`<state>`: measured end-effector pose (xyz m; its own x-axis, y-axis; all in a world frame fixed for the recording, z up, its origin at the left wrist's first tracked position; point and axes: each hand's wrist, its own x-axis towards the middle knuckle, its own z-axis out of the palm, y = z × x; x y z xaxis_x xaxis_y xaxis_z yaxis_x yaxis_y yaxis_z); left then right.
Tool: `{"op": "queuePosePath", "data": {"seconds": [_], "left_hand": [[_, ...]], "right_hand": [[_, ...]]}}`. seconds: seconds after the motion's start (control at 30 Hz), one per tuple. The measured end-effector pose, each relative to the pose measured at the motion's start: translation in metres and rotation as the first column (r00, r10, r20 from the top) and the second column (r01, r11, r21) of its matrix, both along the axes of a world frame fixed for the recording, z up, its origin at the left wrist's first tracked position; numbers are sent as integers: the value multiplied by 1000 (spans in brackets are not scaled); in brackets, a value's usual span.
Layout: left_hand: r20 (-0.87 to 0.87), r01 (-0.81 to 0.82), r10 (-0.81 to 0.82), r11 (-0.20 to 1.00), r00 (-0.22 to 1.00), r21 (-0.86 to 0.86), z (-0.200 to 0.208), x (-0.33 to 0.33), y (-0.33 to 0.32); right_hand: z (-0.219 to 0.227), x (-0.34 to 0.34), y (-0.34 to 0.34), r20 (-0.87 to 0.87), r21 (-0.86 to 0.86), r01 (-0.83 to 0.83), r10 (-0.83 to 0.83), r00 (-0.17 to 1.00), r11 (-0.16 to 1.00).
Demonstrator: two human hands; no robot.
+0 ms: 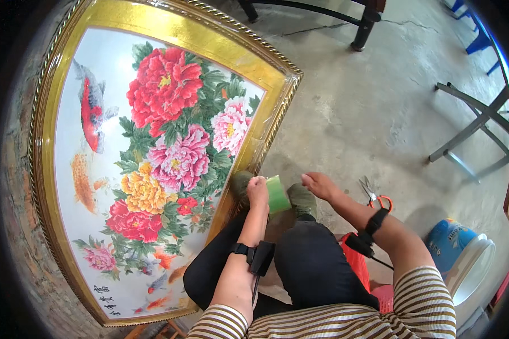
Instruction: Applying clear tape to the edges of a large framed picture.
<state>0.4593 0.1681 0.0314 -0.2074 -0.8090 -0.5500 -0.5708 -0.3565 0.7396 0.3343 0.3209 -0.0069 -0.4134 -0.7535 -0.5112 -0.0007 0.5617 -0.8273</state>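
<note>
My left hand (258,192) is closed on the edge of a green rectangular piece (277,195) with a pale top edge. It is held above the floor between my two shoes, and its exact kind is unclear. To the right, apart from it, my right hand (319,186) has its fingers closed together. Whether anything thin is between those fingertips is too small to see. A large framed picture (178,155) of peonies and fish, with a gold frame, leans at my left. Its lower right edge comes close to my left hand and left shoe (241,185).
Scissors (385,202) with orange handles lie on the concrete floor to the right. Beyond my right forearm is a blue and white bucket (451,242). A red bag (353,261) sits beside my right leg. Metal table legs (474,110) stand farther right, and dark furniture (366,25) ahead.
</note>
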Motion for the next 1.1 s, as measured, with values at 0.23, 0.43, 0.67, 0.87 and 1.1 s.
{"op": "queuePosePath", "data": {"seconds": [0.23,0.43,0.67,0.87,1.1], "left_hand": [[89,154,-141,975,986,-162,1,-6,-14],[2,252,-257,944,966,-214,29,-51,21],[-93,179,-173,981,981,69,65,-52,23],[-115,287,-285,958,951,-2,93,-45,40],[-128,284,-280,959,951,11,108,-34,34]], "right_hand": [[37,10,-73,511,224,146,-244,824,964],[57,-29,-53,440,356,313,-454,775,880],[115,-45,-39,249,278,-20,-52,967,960],[135,-49,-19,371,280,-11,-98,923,960],[148,-53,-11,324,270,-150,57,944,951]]}}
